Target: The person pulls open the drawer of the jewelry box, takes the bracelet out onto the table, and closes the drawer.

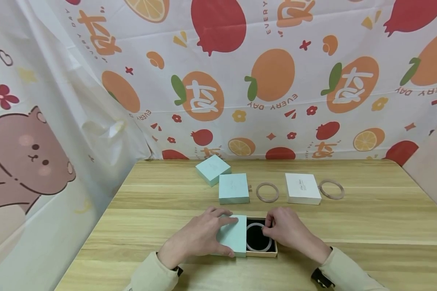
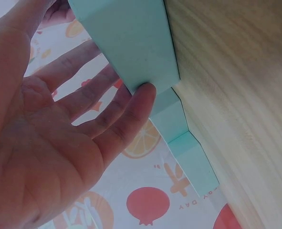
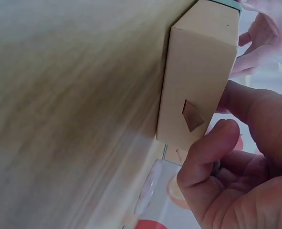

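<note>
A mint-green box sleeve lies near the table's front, with its cardboard drawer slid partly out to the right. My left hand grips the sleeve across its top, the thumb on the near side and fingertips toward the far side. On the drawer's black lining lies a pale bangle. The right hand reaches over the drawer's right end, thumb and forefinger pinching the bangle's right side. A small pull tab sticks out of the drawer's end in the right wrist view.
Behind the hands stand two mint-green boxes, one square-on and one turned. To their right are a loose bangle, a white box and another bangle. A fruit-print cloth hangs along the table's back edge.
</note>
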{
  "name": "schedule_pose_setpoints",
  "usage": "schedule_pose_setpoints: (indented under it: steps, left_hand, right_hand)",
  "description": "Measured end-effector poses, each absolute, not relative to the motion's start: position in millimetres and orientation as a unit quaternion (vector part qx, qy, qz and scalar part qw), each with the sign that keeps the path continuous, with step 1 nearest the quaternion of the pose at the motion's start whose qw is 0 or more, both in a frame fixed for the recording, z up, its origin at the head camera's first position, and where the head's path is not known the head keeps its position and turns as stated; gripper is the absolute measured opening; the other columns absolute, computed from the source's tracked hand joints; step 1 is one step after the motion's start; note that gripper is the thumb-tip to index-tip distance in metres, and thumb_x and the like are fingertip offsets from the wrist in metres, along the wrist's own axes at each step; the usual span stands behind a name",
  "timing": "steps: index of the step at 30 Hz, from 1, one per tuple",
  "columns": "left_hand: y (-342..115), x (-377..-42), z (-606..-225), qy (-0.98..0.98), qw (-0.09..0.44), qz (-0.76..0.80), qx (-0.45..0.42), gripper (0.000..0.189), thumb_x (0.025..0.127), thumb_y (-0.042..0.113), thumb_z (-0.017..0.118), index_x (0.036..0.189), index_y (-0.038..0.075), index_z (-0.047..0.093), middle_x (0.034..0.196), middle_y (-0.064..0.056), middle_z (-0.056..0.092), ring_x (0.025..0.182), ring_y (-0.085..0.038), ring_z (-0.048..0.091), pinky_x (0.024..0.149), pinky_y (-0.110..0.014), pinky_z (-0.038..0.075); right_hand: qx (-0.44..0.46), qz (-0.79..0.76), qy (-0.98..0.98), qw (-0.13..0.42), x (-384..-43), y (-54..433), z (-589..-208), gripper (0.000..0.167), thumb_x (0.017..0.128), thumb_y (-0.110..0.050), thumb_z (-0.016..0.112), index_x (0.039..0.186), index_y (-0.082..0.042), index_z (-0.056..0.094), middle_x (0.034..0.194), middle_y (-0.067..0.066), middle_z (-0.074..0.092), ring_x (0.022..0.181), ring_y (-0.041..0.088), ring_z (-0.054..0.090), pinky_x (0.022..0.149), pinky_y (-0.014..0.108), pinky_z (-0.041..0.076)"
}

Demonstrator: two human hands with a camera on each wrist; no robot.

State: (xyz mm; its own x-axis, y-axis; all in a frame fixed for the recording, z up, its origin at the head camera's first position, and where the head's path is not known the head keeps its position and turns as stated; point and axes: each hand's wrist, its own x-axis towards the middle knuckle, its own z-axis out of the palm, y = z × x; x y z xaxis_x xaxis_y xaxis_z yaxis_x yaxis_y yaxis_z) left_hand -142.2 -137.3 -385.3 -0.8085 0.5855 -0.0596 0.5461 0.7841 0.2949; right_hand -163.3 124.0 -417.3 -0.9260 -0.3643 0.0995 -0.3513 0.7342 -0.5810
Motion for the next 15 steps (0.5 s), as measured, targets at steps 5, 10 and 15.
schedule_pose_setpoints:
  steps: [5, 10, 15]
  left_hand:
    - [-137.1, -142.1, -386.1, 0.941, 0.072, 0.131, 0.302, 0.077, 0.074, 0.055, 0.087, 0.139, 0.023, 0.064, 0.145, -0.003, 0.058, 0.129, -0.025, 0.053, 0.092, -0.045, 0.057]
    - [-137.3, -141.8, -385.8, 0.942, 0.069, 0.133, 0.301, 0.077, 0.073, 0.054, 0.088, 0.139, 0.022, 0.065, 0.145, -0.003, 0.058, 0.129, -0.025, 0.054, 0.090, -0.046, 0.058]
    - [-137.3, -141.4, -385.7, 0.941, 0.070, 0.135, 0.302, 0.076, 0.073, 0.054, 0.088, 0.139, 0.022, 0.065, 0.145, -0.003, 0.058, 0.128, -0.025, 0.054, 0.090, -0.046, 0.058]
  right_hand:
    - [-0.164, -0.341, 0.925, 0.041, -160.5, 128.8, -413.1, 0.019, 0.077, -0.011, 0.075, 0.065, -0.017, 0.061, 0.057, -0.009, 0.054, 0.053, 0.004, 0.047, 0.054, 0.020, 0.039]
    - [-0.138, -0.355, 0.924, 0.047, -158.0, 137.3, -405.8, 0.015, 0.079, -0.012, 0.073, 0.069, -0.017, 0.063, 0.063, -0.007, 0.057, 0.058, 0.006, 0.050, 0.056, 0.020, 0.040]
    - [-0.118, -0.372, 0.919, 0.052, -157.0, 144.5, -403.9, 0.011, 0.081, -0.011, 0.072, 0.073, -0.016, 0.066, 0.067, -0.007, 0.062, 0.061, 0.007, 0.055, 0.054, 0.021, 0.044]
